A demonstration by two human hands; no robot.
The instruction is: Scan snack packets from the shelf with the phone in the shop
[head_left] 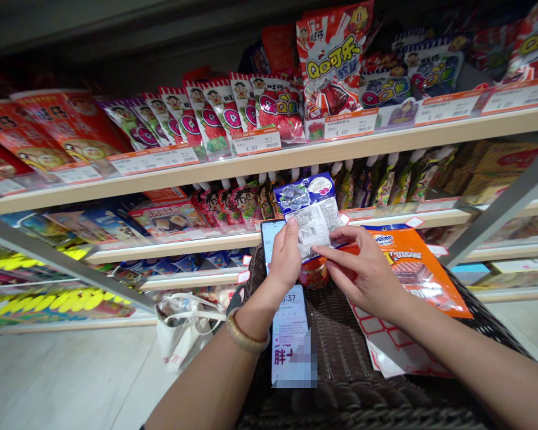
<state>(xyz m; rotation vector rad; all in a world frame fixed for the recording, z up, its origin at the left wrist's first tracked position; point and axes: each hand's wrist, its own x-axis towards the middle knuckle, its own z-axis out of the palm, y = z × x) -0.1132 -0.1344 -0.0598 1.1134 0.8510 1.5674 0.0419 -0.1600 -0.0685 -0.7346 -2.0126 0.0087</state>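
Observation:
A blue and white gummy candy packet, blueberries printed on its top and barcodes on its white panel, is held up in front of the shelf. My left hand grips its left edge, thumb across the front. At the lower right edge, my right hand has its fingers on the packet, partly curled round it. Below lies a dark woven basket with a red packet partly hidden by the candy packet. An orange wafer bag rests beside my right hand on red-and-white sheets.
Two phones with lit screens, one upper and one lower, lie by my left wrist. A shelf edge with price tags crosses ahead, carrying candy bags. A white bag is at lower left above the tiled floor.

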